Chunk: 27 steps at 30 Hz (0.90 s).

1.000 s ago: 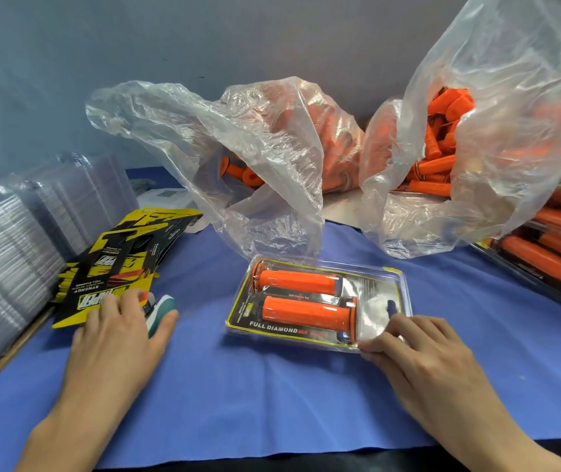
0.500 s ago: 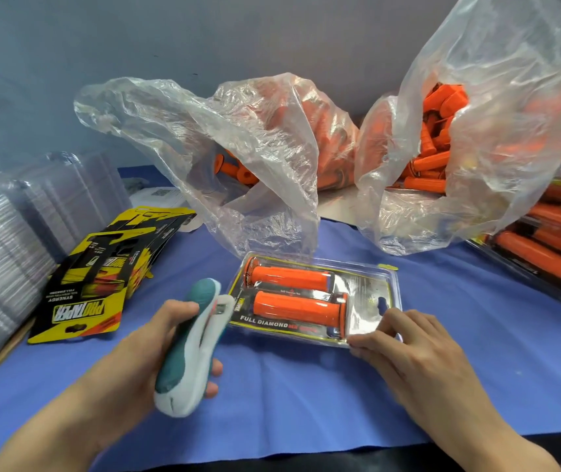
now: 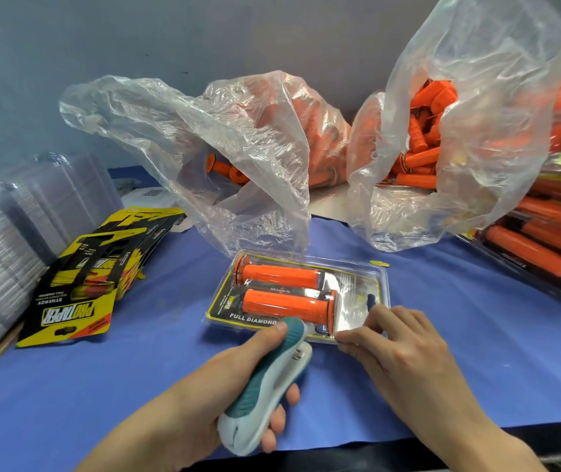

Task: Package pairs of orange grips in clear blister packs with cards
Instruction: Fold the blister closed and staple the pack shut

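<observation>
Centre of blue cloth-covered table [image 3: 459, 362]: flat clear plastic blister pack [image 3: 357, 291], closed over two orange ribbed cylindrical grips [image 3: 286, 304] lying side by side, lengthwise left to right, on a yellow and black printed card [image 3: 226, 310] inside it. Left hand [image 3: 218, 390] is clenched round a teal and white handheld stapler [image 3: 265, 386], thumb on top near the front, fingers wrapped underneath. The stapler nose sits at the near edge of the pack, about mid-length; whether the edge is in its mouth cannot be told. Right hand [image 3: 401, 352] is just right of the stapler, fingers bent, thumb and index pinching the pack's near right edge. Left of the pack, well apart: fanned pile of loose yellow and black cards [image 3: 75, 301]. Far left: stacks of empty clear blister shells [image 3: 0, 264]. Behind the pack: crumpled clear plastic bag, left one [image 3: 245, 141], with loose orange grips inside. Next to it is the right clear plastic bag [image 3: 497, 107], fuller, mouth open. Right edge: pile of filled packs with orange grips [image 3: 551, 240].
</observation>
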Each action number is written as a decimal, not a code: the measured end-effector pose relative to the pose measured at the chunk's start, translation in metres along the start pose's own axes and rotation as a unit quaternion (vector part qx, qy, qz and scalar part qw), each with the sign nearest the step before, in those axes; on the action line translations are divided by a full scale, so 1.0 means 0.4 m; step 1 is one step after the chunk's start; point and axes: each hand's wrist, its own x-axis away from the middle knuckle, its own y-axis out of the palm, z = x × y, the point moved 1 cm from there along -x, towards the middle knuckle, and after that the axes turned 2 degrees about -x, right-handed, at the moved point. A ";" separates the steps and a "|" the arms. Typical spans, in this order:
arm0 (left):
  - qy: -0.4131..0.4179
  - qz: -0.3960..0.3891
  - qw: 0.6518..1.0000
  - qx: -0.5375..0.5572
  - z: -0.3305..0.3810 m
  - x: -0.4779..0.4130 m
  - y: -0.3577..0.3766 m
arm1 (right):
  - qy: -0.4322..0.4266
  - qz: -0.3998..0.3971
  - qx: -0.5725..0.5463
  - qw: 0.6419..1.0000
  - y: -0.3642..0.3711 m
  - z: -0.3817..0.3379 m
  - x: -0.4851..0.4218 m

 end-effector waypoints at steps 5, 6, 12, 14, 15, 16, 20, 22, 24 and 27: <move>0.036 0.036 0.996 0.069 -0.008 -0.024 -0.032 | -0.002 -0.009 -0.007 1.000 -0.005 0.005 0.001; 0.045 0.046 0.995 0.078 -0.010 -0.026 -0.034 | -0.003 -0.012 -0.006 1.000 -0.006 0.005 0.001; 0.059 0.074 0.989 0.111 -0.012 -0.029 -0.024 | -0.004 -0.021 -0.001 1.000 -0.012 0.005 0.005; 0.059 0.081 0.989 0.106 -0.012 -0.029 -0.021 | -0.008 -0.024 0.001 1.000 -0.012 0.005 0.006; 0.060 0.084 0.989 0.102 -0.012 -0.030 -0.021 | -0.010 -0.025 0.001 1.000 -0.013 0.007 0.005; 0.060 0.086 0.990 0.096 -0.014 -0.030 -0.022 | -0.012 -0.024 0.001 1.000 -0.012 0.008 0.005; 0.057 0.090 0.991 0.083 -0.018 -0.030 -0.030 | -0.020 -0.027 0.018 0.999 -0.012 0.005 0.008; 0.055 0.085 0.992 0.081 -0.018 -0.030 -0.033 | -0.020 -0.022 0.038 0.999 -0.008 -0.009 0.006; 0.056 0.075 0.993 0.073 -0.020 -0.031 -0.036 | -0.012 -0.013 0.032 0.999 0.000 -0.028 -0.007; 0.058 0.054 0.995 0.055 -0.023 -0.029 -0.037 | -0.036 -0.019 0.023 0.999 0.016 -0.053 -0.035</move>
